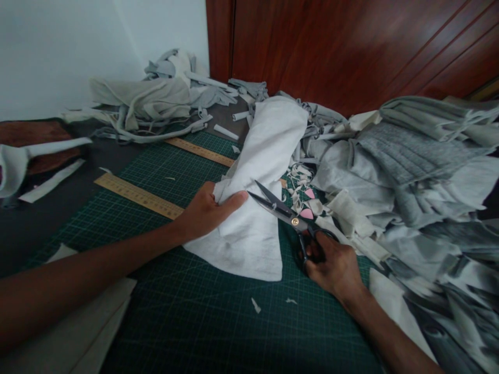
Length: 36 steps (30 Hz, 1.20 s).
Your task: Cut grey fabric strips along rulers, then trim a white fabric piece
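Observation:
A long piece of white fabric (268, 140) lies across the green cutting mat (175, 322), its near end spread wide. My left hand (208, 210) grips the fabric's left edge, thumb on top and the fingers hidden beneath. In my right hand (335, 265) is a pair of dark scissors (295, 221), fingers through the handle loops. The blades stand slightly apart over the fabric, their tips close to my left thumb. Whether the blades touch the fabric I cannot tell.
Wooden rulers (136, 195) lie on the mat to the left. Grey and white fabric pieces (421, 156) are heaped at the right, with another pile (156, 98) at the back left. Small scraps (302, 182) and pink pieces (306, 213) sit beside the white fabric. A reddish-brown wooden panel (331, 47) stands behind.

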### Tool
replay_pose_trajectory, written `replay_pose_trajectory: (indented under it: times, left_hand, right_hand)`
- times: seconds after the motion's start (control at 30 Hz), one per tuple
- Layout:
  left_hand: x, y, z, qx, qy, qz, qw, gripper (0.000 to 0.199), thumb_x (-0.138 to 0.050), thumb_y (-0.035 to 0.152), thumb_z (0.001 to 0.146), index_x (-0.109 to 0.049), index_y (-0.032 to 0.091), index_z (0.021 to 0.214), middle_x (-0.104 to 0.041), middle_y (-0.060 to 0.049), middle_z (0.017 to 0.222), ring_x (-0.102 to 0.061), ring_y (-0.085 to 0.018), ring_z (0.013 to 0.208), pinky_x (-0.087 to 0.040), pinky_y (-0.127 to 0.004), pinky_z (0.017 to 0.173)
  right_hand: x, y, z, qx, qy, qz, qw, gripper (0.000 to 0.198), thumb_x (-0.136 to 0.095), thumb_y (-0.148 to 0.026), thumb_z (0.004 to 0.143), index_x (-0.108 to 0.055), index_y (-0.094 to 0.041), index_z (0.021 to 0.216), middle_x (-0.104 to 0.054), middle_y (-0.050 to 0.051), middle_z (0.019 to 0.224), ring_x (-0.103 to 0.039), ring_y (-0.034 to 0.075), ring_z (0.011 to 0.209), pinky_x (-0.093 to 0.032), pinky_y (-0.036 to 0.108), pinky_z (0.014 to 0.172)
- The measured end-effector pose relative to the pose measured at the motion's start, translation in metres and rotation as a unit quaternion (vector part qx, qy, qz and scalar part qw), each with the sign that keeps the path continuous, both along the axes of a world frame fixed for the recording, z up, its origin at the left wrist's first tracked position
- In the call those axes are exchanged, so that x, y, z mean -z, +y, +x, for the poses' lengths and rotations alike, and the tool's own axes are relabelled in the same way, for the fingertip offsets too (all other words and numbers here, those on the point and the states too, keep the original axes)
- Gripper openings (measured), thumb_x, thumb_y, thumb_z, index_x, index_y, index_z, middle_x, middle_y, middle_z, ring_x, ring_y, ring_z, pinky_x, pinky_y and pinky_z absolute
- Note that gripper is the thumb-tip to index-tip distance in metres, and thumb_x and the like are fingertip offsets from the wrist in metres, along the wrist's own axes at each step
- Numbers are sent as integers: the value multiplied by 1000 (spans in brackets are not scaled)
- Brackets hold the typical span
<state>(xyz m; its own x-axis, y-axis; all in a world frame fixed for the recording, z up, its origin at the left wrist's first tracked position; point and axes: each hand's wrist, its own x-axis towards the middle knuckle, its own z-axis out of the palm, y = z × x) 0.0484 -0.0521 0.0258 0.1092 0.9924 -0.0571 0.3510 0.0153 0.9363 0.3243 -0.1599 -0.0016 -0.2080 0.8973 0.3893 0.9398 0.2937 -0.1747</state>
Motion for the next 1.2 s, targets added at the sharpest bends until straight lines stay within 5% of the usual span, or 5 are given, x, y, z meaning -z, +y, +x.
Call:
replay_pose_trajectory:
  times: [0.17, 0.5, 0.8, 1.0, 1.2]
  left_hand:
    - [0, 1, 2, 77, 13, 9, 997, 31, -72, 49, 75, -62, 22, 64, -65, 1, 63, -64, -17, 63, -50, -24, 52]
    - [8, 1, 2, -70, -46, -50, 995, 33, -69, 54, 70, -56, 24, 68, -56, 3, 64, -58, -15, 65, -46, -22, 51]
    - [5, 3, 0, 67, -80, 35, 994, 38, -60, 40, 80, -40, 22, 52, -35, 8, 50, -33, -7, 46, -28, -19, 41]
    - [3, 2, 0, 112, -56, 145, 982, 36, -59, 26, 84, -43, 19, 52, -39, 8, 51, -36, -5, 47, -30, -18, 44]
    - [6, 4, -1, 144, -67, 122, 980, 33, -57, 26, 85, -46, 19, 55, -41, 8, 51, -39, -6, 47, -34, -17, 44]
  right_hand:
    - [-1, -1, -1, -5, 27, 6, 1000, 4, -52, -21, 73, -49, -23, 70, -56, -4, 52, -50, 10, 39, -39, 21, 40]
    - [-2, 0, 2, -10, 9, 2, 1000, 6, -52, -20, 72, -48, -23, 69, -54, -5, 51, -50, 10, 39, -39, 21, 40]
    - [-1, -1, 3, -19, -30, 15, 999, 3, -51, -19, 71, -50, -22, 71, -56, -4, 53, -53, 11, 40, -40, 21, 42]
    - [-5, -2, 1, -30, -30, 16, 999, 3, -49, -19, 70, -50, -22, 70, -56, -4, 52, -54, 10, 39, -41, 20, 41]
    - [-3, -3, 1, -30, -31, 24, 999, 3, -48, -20, 71, -49, -22, 69, -54, -5, 51, -51, 10, 38, -40, 20, 40]
